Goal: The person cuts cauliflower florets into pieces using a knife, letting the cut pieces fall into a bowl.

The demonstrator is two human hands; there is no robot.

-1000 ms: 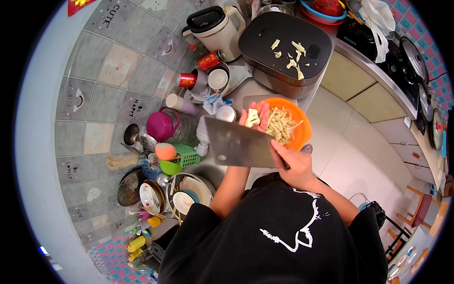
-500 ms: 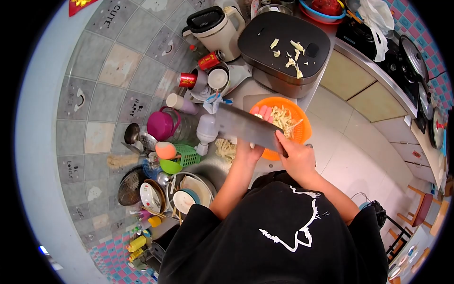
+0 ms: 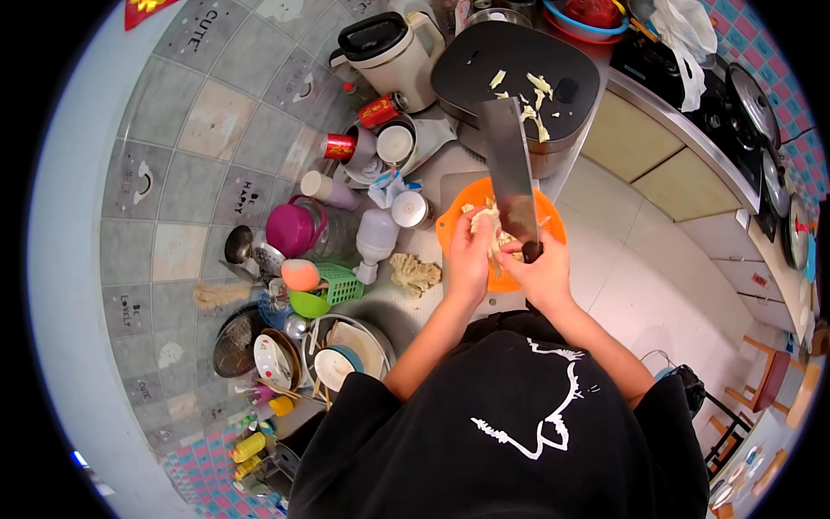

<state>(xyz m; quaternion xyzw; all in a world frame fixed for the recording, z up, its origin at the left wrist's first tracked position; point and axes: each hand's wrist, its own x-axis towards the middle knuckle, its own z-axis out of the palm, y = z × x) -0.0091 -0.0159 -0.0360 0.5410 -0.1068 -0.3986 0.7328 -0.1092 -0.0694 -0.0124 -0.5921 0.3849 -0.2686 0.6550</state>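
Note:
My right hand (image 3: 543, 270) is closed around the dark handle of a cleaver (image 3: 510, 164), its broad blade pointing up and away from me. Beside it, my left hand (image 3: 469, 264) pinches a pale vegetable piece (image 3: 486, 223) that resembles cauliflower. Both hands are over an orange colander (image 3: 447, 227), and their fingertips come close together. Pale cut pieces lie in the colander, partly hidden by the blade and my fingers. To the left, a larger frilly pale chunk (image 3: 415, 273) rests on the counter.
A dark-lidded appliance (image 3: 519, 65) with vegetable scraps on top stands beyond the colander. Left of it are a soy milk maker (image 3: 380, 52), red cans (image 3: 380, 110), a white-lidded jar (image 3: 411, 209) and a white bottle (image 3: 375, 242). Stacked bowls (image 3: 337, 368) sit nearer me.
The cleaver has swung from pointing left across the colander to pointing away from me. My left hand has come from under the blade to beside it, bringing a pale piece into view.

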